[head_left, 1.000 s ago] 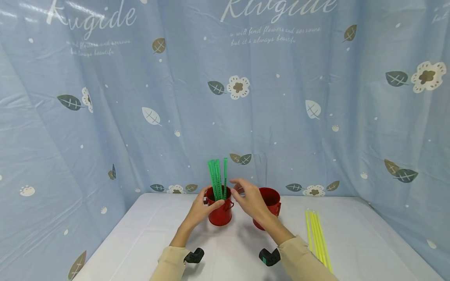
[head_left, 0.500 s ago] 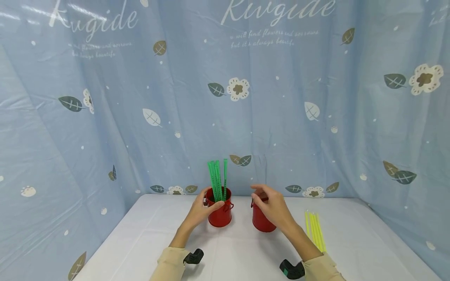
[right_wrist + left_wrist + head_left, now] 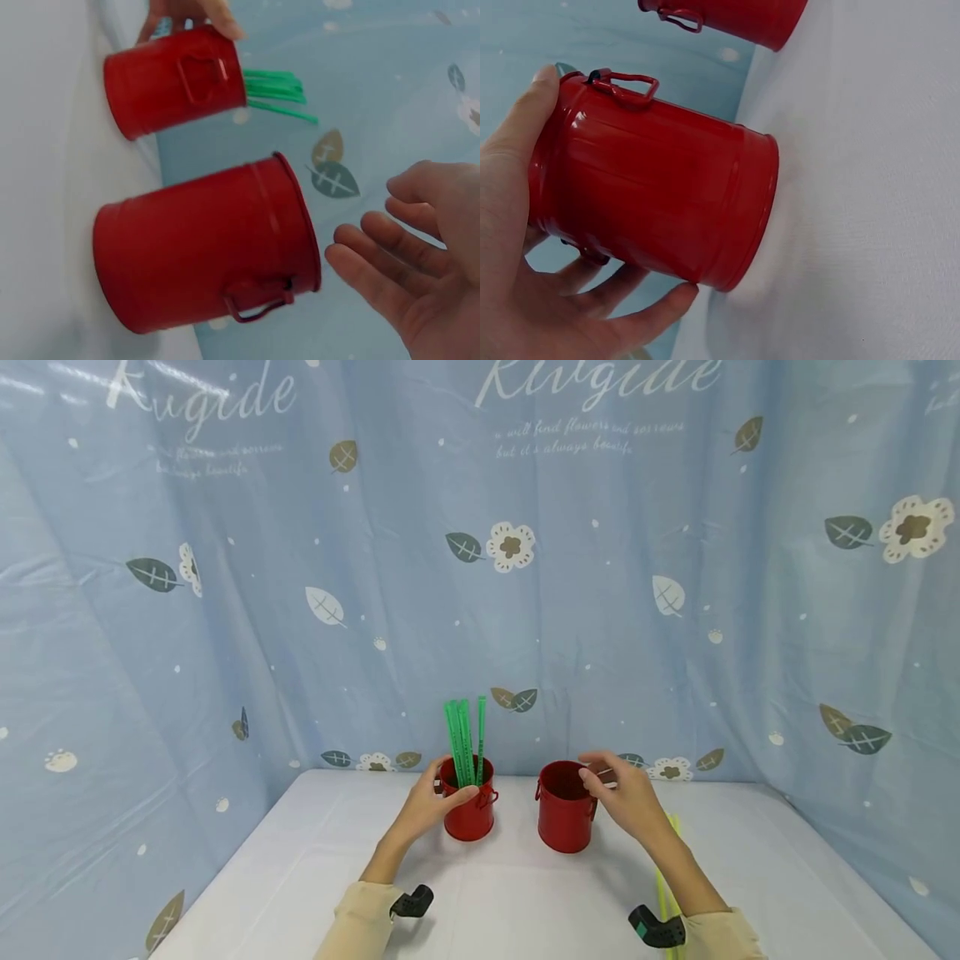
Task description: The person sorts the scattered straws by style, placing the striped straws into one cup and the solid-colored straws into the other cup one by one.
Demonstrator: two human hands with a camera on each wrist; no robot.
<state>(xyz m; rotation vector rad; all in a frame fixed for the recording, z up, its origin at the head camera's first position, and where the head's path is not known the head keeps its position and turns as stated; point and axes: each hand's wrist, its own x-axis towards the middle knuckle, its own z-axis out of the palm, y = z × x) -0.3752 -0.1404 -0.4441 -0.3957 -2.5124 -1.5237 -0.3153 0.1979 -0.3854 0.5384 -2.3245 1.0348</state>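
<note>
My left hand (image 3: 420,810) holds a small red metal bucket (image 3: 471,820) near its rim, thumb on one side and fingers round the other. Several thin green sticks (image 3: 462,735) stand in that bucket, leaning slightly and rising well above it. To its right on the table is a second red bucket (image 3: 562,822) with wire handles at its sides. Beside that one's rim hovers my right hand (image 3: 628,797), fingers loosely bent with nothing between them. In the right wrist view, a gap shows between these fingertips (image 3: 341,259) and the second bucket.
Long yellow sticks (image 3: 663,902) lie on the white-covered table (image 3: 510,910) at the right, partly behind my right forearm. A blue patterned curtain (image 3: 405,652) hangs right behind the table's far edge. Each wrist carries a black camera (image 3: 412,902).
My right hand has moved right, from beside the left bucket, across the second bucket's mouth, to its right side. My left hand keeps its grip on the left bucket.
</note>
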